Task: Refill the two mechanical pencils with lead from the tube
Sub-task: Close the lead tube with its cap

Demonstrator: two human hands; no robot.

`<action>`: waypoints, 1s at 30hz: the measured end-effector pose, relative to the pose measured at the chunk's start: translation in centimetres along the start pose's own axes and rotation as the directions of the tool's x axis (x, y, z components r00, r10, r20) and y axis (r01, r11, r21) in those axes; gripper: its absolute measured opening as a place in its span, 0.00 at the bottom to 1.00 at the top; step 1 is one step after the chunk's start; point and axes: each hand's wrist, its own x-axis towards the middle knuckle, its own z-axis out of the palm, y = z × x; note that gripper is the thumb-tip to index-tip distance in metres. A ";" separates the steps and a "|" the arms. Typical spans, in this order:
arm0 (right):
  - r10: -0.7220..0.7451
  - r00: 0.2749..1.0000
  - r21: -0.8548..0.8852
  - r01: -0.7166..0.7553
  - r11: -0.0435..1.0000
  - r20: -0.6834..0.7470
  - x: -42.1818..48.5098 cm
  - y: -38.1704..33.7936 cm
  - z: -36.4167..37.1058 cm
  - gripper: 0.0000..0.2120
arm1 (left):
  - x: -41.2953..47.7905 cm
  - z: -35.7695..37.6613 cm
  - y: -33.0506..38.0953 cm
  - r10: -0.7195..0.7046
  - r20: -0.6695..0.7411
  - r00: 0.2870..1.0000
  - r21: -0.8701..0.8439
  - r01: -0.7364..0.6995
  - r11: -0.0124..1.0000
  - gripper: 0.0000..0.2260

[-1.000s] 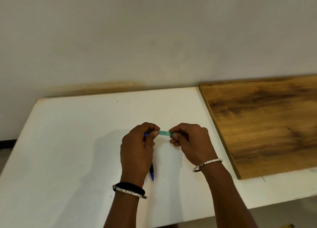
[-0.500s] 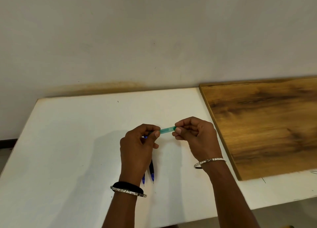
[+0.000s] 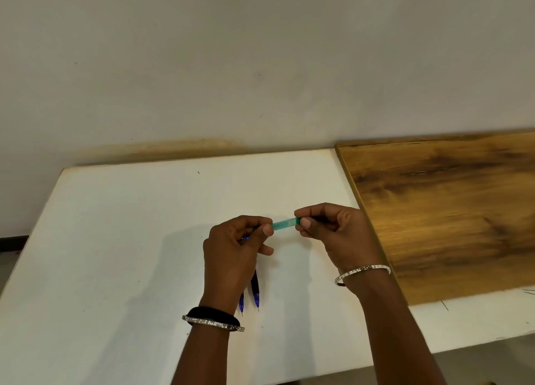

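A small green lead tube is held level above the white table, between both hands. My left hand pinches its left end with thumb and forefinger. The same hand also grips two dark mechanical pencils with blue tips, which stick out below the palm and point toward me. My right hand pinches the tube's right end. Most of each pencil is hidden by the left hand.
A brown wooden board lies on the table's right side, close to my right hand. A pale wall stands right behind the table. The table's front edge runs just below my forearms.
Both hands have lifted a little and the right hand has drawn slightly to the right, so more of the green tube shows. A second blue pencil tip has come into view below the left hand.
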 end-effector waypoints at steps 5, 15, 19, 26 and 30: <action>0.050 0.998 0.122 -0.045 0.992 -0.038 0.1 -0.1 0.2 0.06 | -0.1 -0.1 0.2 -0.010 0.028 1.000 -0.017 0.011 1.000 0.01; 0.105 0.992 0.238 -0.085 0.968 -0.073 -0.2 0.1 1.0 0.06 | -0.5 -0.3 0.4 -0.077 0.089 0.993 -0.042 0.081 0.996 0.04; 0.153 0.988 0.277 -0.148 0.949 0.003 -0.3 0.0 1.5 0.13 | -0.5 0.1 0.5 -0.100 0.107 0.989 -0.055 0.106 0.993 0.06; 0.246 0.967 0.129 -0.235 0.963 -0.071 -0.1 0.1 1.9 0.24 | -0.2 0.0 0.0 -0.060 0.017 0.998 0.033 0.060 0.998 0.10; 0.235 0.960 -0.208 -0.263 0.942 -0.150 0.0 1.1 1.6 0.17 | 0.2 -1.0 -0.8 -0.022 -0.286 0.958 0.136 0.064 0.989 0.07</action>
